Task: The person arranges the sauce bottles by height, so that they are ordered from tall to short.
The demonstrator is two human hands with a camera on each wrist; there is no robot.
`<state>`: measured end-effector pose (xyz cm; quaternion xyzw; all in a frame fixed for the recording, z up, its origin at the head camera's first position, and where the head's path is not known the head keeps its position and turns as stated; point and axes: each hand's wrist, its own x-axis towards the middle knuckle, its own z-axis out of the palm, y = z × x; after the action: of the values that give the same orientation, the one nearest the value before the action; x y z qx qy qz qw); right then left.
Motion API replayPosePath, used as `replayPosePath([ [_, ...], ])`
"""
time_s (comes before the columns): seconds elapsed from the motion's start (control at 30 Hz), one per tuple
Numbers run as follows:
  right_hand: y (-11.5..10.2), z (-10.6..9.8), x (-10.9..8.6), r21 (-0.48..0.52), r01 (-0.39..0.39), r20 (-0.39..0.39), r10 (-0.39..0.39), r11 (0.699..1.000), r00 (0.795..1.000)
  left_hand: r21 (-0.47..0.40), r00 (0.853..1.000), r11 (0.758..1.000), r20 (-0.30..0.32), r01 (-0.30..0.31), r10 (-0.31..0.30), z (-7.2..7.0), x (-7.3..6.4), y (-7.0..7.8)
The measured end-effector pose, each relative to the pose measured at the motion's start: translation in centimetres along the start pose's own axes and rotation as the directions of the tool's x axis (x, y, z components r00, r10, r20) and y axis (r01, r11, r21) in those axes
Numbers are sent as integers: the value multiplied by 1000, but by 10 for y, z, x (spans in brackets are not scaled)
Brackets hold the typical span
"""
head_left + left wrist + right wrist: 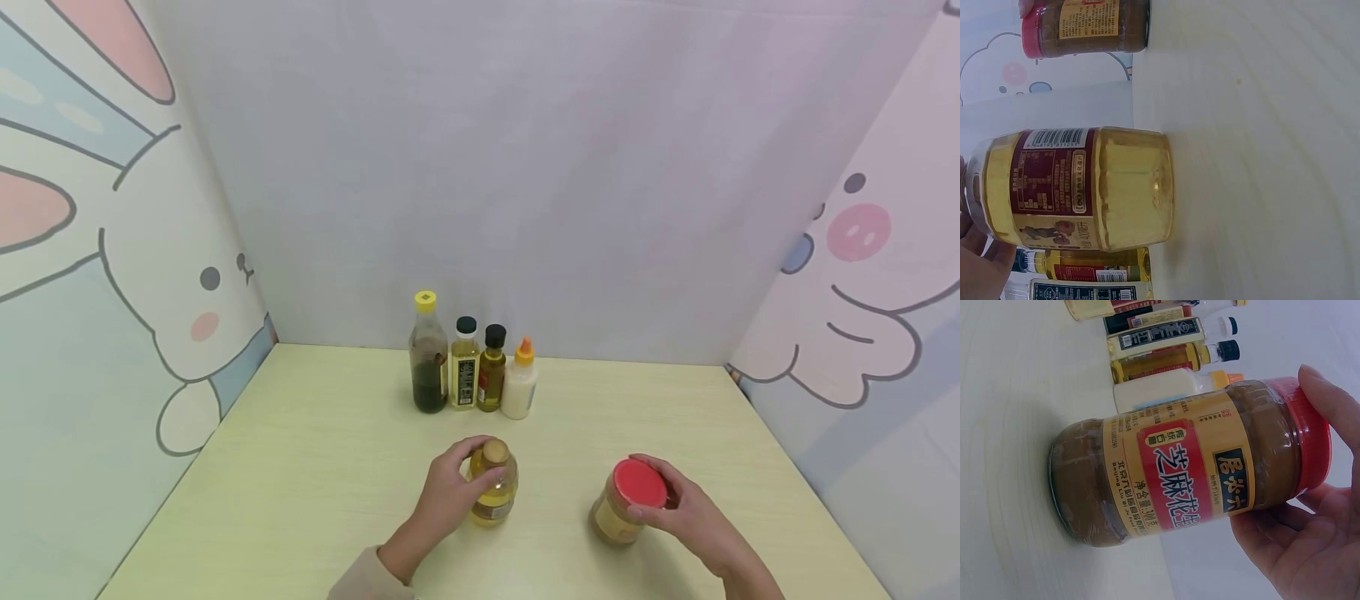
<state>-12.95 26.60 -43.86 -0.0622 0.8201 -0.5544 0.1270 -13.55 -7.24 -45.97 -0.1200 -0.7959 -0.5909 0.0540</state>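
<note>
My left hand (451, 488) grips a squat, clear bottle of yellow oil (492, 498) round its neck, just under the tan cap (496, 452). In the left wrist view the oil bottle (1132, 187) shows a dark red label with a barcode, its base close over the table. To the right, my right hand (693, 518) holds a brown jar of sesame peanut butter (617, 523) near its red lid (640, 483). The jar (1179, 469) is tilted a little in the head view, with a yellow and red label facing the right wrist camera.
Behind the hands several bottles stand in a row on the pale table (315, 467): a dark sauce bottle with yellow cap (430, 375), two oil bottles (465, 379) with dark caps, and a white squeeze bottle (519, 390) with orange tip. Cartoon-printed walls (210, 333) enclose the sides.
</note>
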Motion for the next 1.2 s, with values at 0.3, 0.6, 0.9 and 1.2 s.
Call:
replayPosePath([
  [0.3, 0, 0, 1, -4, 7, 8, -7, 1000, 1000, -18, 1000, 1000, 12, -14, 14, 1, 0, -1],
  [0.6, 0, 0, 0, 3, 15, 9, -15, 1000, 1000, 6, 998, 998, -5, -70, 70, 5, 0, -6],
  [0.9, 0, 1, 1, 0, 4, -7, -4, 1000, 1000, 44, 994, 994, -39, -103, 104, 7, 1, -7],
  [1.2, 1, 0, 1, 1, 15, 14, -15, 1000, 1000, 42, 992, 992, -54, -116, 118, 9, 6, -1],
])
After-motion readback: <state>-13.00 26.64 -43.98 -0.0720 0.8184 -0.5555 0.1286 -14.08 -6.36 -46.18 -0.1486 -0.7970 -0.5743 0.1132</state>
